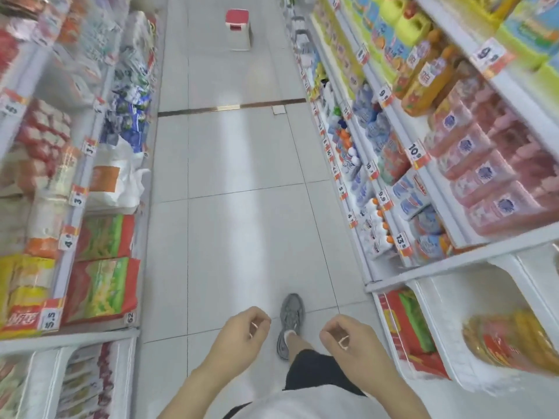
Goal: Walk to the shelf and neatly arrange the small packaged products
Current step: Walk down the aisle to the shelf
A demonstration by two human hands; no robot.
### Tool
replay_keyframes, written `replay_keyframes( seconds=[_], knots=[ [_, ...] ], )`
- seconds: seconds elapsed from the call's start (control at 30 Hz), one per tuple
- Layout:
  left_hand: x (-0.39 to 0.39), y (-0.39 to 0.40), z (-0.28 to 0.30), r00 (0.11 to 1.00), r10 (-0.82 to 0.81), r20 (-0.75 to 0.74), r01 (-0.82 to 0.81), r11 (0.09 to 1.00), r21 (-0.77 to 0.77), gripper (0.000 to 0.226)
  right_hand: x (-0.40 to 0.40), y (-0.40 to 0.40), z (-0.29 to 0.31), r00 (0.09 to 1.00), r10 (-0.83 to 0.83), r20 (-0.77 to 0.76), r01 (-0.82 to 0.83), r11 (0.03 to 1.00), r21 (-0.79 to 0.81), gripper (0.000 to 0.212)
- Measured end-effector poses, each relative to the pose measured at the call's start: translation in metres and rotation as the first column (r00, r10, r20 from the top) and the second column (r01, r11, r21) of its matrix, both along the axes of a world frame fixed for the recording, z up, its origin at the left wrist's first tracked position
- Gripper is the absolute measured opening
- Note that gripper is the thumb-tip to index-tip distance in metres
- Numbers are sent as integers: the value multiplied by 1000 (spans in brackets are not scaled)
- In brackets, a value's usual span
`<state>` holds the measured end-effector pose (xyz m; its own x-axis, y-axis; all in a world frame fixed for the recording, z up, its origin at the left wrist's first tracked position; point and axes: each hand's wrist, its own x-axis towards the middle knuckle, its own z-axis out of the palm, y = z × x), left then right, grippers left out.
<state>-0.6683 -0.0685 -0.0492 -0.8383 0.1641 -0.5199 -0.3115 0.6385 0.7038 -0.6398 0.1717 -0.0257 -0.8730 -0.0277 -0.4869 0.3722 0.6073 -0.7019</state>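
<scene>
Standing in a narrow shop aisle, a person faces down a pale tiled floor with shelving on both sides. Both bare forearms are raised in front of the body. The left hand is loosely curled, fingers bent toward the palm, and grasps nothing. The right hand is curled likewise, thumb near the fingertips, also holding nothing. The hands are apart, neither touching any shelf or product.

Between the hands, lower down, a grey shoe is planted on the tiles, with a bare shin and dark shorts above it.

Left shelf: price tags line its edges. Red-and-green bags lie flat on the lowest tier nearest the person; a white bag with an orange panel sits beyond them, then blue-and-white packets. Yellow packs occupy the tier above.

Right shelf: pink packs stand in a row on an upper tier, orange bottles beyond them. Small white bottles with orange caps crowd the lowest tier near the floor, with blue packs one tier up. The small packaged goods are blurred; labels appear unreadable.

Nearest on the right, a white bin holds red packets and yellow-orange bags.

Far down the aisle, a red-topped stool stands alone on the floor. A dark strip crosses the tiles between it and the person.
</scene>
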Motion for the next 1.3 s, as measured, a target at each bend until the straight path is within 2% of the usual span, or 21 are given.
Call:
replay_keyframes(
  seconds=[0.13, 0.2, 0.47, 0.6, 0.83, 1.1, 1.2, 1.3],
  knots=[
    [-123, 5, 17, 997, -61, -57, 54, 992, -111, 18, -142, 8, 0, 994, 107, -34, -107, 994, 18, 9],
    [-179, 2, 26, 997, -31, -72, 21, 991, -133, 19, -211, 5, 8, 984, 168, -53, -167, 986, 12, 6],
    [-379, -18, 39, 990, 80, -115, -91, 991, -98, 16, -465, -36, 22, 947, 291, -138, -294, 956, 0, 6],
    [-496, -36, 27, 991, 58, -125, -70, 992, -100, 17, -594, -64, 23, 946, 281, -163, -283, 959, 8, 8],
    [-718, -76, 49, 993, -7, -116, -7, 992, -123, 19, -780, -95, 42, 967, 214, -136, -217, 976, -10, 5],
    [-974, -81, 44, 991, -52, -126, 34, 989, -141, 16, -969, -77, 16, 987, 139, -79, -139, 990, 6, 6],
    [-1073, -71, 32, 989, -101, -113, 84, 987, -140, 16, -1067, -69, -3, 984, 162, -76, -160, 987, 26, 7],
    [-1167, -64, 34, 992, -73, -101, 59, 988, -141, 17, -1176, -64, -6, 977, 200, -73, -198, 980, 29, 6]
  ],
)
